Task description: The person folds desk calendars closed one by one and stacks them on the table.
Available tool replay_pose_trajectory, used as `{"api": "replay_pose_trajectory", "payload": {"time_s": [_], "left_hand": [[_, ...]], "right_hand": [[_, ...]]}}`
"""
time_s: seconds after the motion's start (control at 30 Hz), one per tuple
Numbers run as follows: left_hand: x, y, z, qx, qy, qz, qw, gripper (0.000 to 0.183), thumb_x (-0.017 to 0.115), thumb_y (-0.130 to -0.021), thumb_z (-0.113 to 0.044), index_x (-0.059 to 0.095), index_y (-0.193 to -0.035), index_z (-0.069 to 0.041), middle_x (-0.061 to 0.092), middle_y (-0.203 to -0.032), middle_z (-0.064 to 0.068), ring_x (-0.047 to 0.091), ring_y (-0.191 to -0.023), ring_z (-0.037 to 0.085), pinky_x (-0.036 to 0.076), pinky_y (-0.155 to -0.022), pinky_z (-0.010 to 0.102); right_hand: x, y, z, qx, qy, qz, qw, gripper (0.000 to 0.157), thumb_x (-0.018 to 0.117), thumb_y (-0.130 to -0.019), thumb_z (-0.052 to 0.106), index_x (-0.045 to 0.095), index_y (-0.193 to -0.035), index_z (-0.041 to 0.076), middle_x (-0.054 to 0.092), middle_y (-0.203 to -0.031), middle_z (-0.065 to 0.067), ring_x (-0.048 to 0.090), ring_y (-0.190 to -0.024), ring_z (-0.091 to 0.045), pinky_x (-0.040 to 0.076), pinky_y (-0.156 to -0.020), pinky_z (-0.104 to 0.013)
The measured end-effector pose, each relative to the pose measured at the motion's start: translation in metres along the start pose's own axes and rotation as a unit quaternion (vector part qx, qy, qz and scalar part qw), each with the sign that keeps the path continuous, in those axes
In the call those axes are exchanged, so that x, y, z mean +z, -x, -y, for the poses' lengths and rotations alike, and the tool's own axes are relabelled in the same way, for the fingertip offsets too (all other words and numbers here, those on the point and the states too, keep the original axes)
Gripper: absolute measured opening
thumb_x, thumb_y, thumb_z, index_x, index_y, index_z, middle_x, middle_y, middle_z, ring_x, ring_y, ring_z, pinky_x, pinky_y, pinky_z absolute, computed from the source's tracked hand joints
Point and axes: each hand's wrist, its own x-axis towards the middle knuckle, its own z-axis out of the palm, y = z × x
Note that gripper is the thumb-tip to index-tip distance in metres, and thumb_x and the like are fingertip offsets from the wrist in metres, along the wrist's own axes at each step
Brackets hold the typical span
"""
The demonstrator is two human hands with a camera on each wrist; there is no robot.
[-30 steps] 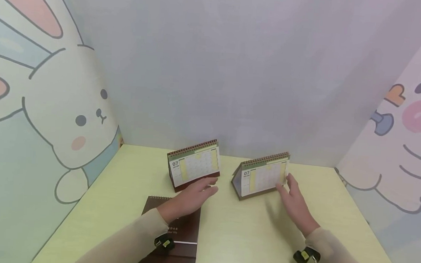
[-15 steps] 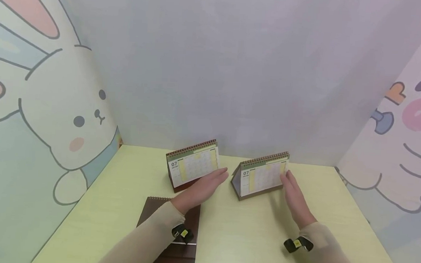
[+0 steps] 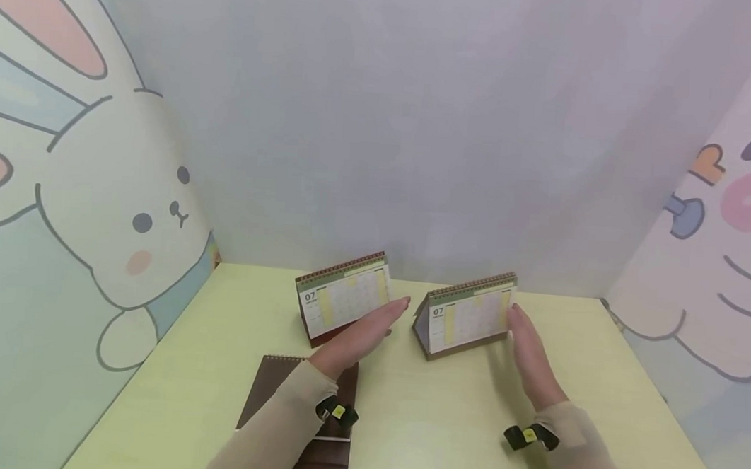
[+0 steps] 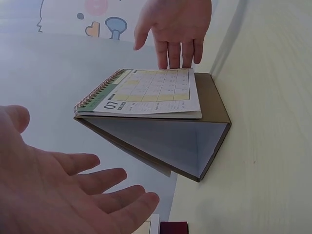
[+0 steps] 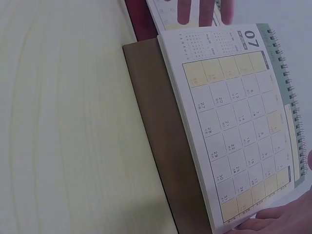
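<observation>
Both hands have slid forward to flank the right desk calendar (image 3: 470,312), which stands tent-fashion near the far edge of the pale yellow bench (image 3: 436,422). Left hand (image 3: 360,336) hovers with straight, slightly spread fingers (image 4: 105,192) between it and the left desk calendar (image 3: 343,298). Right hand (image 3: 529,349), fingers together, touches its right end. A brown notebook (image 3: 305,408) lies at the near edge; cartoon wall panels (image 3: 78,198) enclose the bench.

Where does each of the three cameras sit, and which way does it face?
Head: above, facing forward and down at the yellow table; both forearms show.
Left wrist: on the left arm, looking along the left hand toward the right calendar and right hand.
Right wrist: on the right arm, close on that calendar's page; only fingertips show.
All views share the right calendar.
</observation>
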Motion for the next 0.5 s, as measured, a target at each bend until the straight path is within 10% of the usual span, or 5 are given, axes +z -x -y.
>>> {"api": "replay_pose_trajectory", "payload": {"time_s": [0.5], "left_hand": [[0.021,-0.005,-0.001,0.018,-0.007,-0.007,0.9998,0.082,0.024,-0.107,-0.079,0.02,-0.174,-0.033,0.019,-0.181,-0.016,0.015,-0.171,0.013,0.019,-0.14,0.049]], "right_hand": [[0.0,-0.007,-0.003,0.002,-0.003,-0.004,1.0,0.085,0.018,-0.113,0.067,-0.008,-0.175,0.014,-0.011,-0.184,-0.008,-0.011,-0.172,-0.037,-0.002,-0.139,-0.062]]}}
